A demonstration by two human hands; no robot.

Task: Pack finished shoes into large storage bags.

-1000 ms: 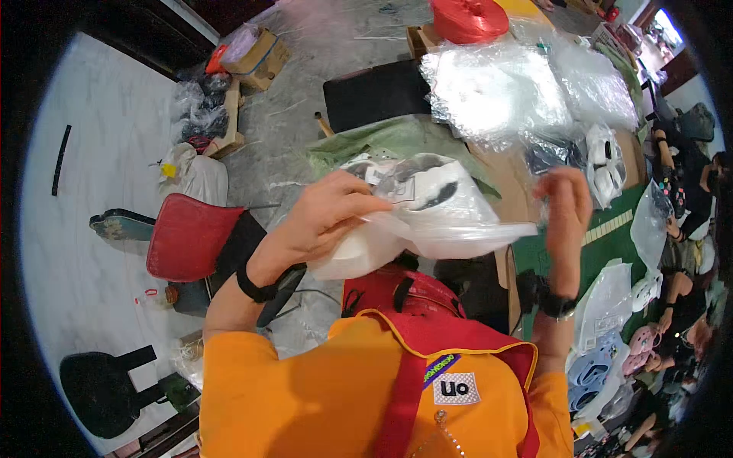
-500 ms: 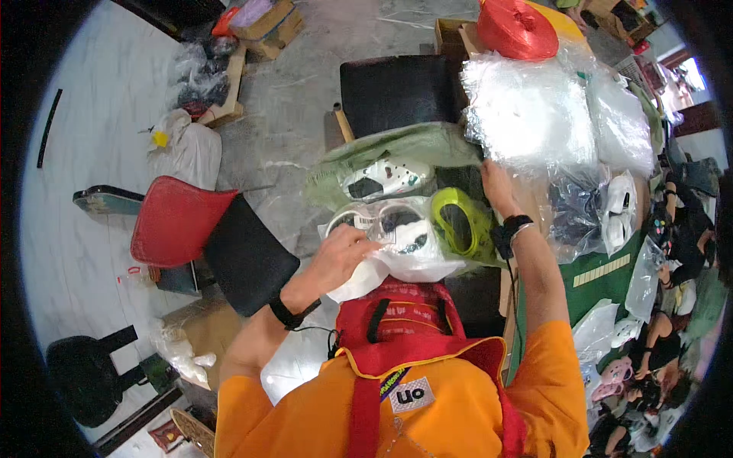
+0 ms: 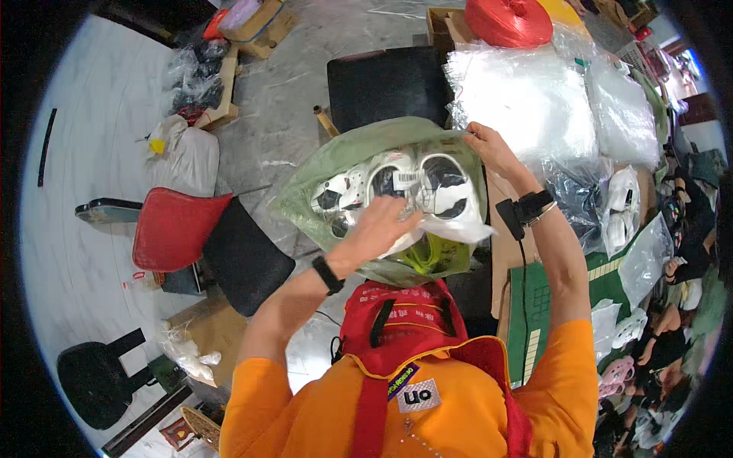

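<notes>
Pale grey marbled floor (image 3: 92,153) to the left and far side, cluttered with bagged goods; crowded worktable to the right. Far right on that table, a red spool of cord (image 3: 509,19) beside a heap of clear plastic bags (image 3: 534,107). Just left of the heap, a black chair seat (image 3: 385,85). On the floor at left, a red chair (image 3: 174,229) with a black cushion (image 3: 246,256) leaning against it, and farther off a white sack (image 3: 187,156) bearing a small yellow tag. Near left, a brown cardboard box (image 3: 206,332) with crumpled white wrapping at its edge. At centre, held up over a large green sack (image 3: 343,156), a clear bag of white sandals (image 3: 408,191) with black insoles, carrying a small white rectangular label with dark printed bars near its top middle. Left hand (image 3: 382,229) pressed flat against the near side of that bag, fingers close together and curled over the plastic, black band on the wrist. Right hand (image 3: 492,149) raised at the bag's far right corner, thumb and forefinger pinching the plastic edge, other fingers loosely bent; black strap with a small device on the wrist. Below the bag, a red backpack (image 3: 401,320) at the chest, over an orange shirt with a small rectangular white badge. Right of the arm, a green gridded mat (image 3: 538,305) and more white sandals in clear bags (image 3: 622,202).
</notes>
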